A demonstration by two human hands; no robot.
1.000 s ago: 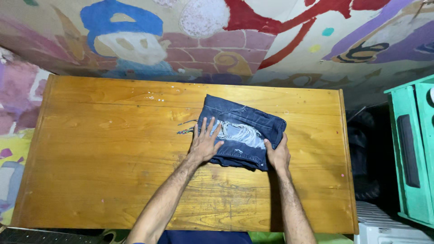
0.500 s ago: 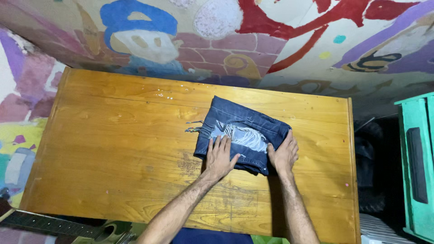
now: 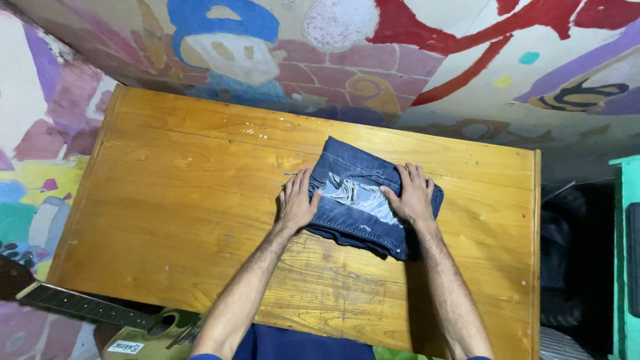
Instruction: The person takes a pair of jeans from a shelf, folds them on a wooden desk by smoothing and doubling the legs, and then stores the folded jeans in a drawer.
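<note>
A folded pair of dark blue ripped jeans point(image 3: 357, 207) lies on the wooden table point(image 3: 173, 193), right of its middle, with white frayed threads showing on top. My left hand point(image 3: 297, 200) rests flat against the left edge of the bundle, fingers spread and pointing away from me. My right hand point(image 3: 413, 193) lies palm down on the right part of the jeans, pressing the cloth. Neither hand grips anything.
A painted wall with coloured shapes point(image 3: 373, 47) runs behind the table. A guitar point(image 3: 100, 313) lies below the table's near left corner. A green cabinet point(image 3: 627, 260) stands at the far right, with dark things point(image 3: 567, 267) between it and the table.
My left hand slid from the front of the jeans to their left edge. My right hand moved from the near right corner up onto the top. The view shifted right.
</note>
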